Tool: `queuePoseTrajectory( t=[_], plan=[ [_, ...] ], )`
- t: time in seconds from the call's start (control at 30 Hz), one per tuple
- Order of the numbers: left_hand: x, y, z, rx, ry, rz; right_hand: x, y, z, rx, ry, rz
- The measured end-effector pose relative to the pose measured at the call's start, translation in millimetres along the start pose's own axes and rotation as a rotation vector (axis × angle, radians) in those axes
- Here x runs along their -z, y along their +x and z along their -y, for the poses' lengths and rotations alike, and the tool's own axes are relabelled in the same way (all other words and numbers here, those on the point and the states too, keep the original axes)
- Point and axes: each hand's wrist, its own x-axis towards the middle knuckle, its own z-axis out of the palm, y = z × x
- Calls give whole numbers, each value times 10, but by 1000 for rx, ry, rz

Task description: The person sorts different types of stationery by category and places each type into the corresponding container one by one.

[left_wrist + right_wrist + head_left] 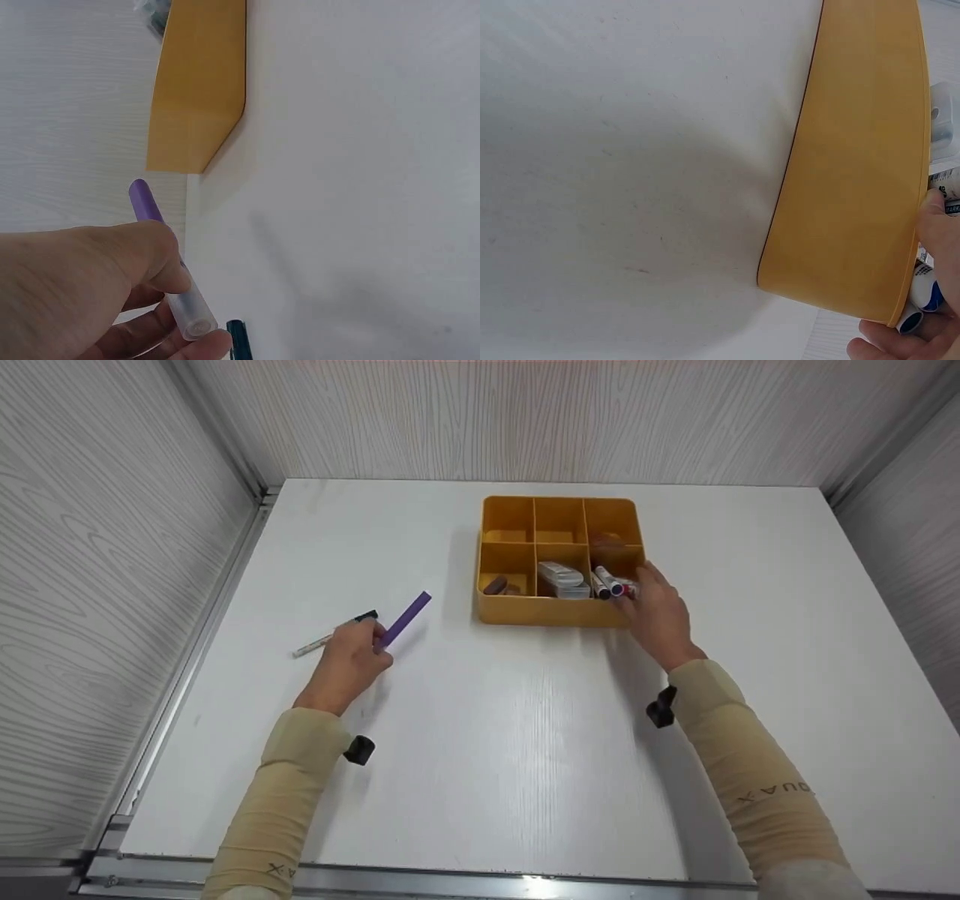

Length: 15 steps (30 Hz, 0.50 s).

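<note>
My left hand (349,664) pinches a purple marker (406,619) between thumb and fingers, above the table. In the left wrist view its lower end is translucent white. Just beside that hand lies a white marker (311,647) with a dark cap, partly hidden by the fingers. At the front right corner of a yellow-orange divided box (551,612) is my right hand (660,615). Its thumb is over the front rim and its fingers reach round the side wall. Several markers (609,582) sit in that corner compartment, partly covered by the hand.
Clear plastic cases (562,577) fill the front middle compartment. Small brown pieces (496,585) lie in the front left one, and a reddish item (609,540) in the back right. Pale wood-grain panels (525,420) border the white table (480,735).
</note>
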Motion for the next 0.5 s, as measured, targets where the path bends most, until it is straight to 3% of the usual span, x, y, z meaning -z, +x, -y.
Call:
queuePoseTrajectory(
  t=[0.37,0.5],
  plan=[
    [-69,127,-380,-153,28,-104,0,9,1,-30,7,28],
    [-84,187,-516,-193,32,-112,-8,11,-6,-36,11,32]
  ],
)
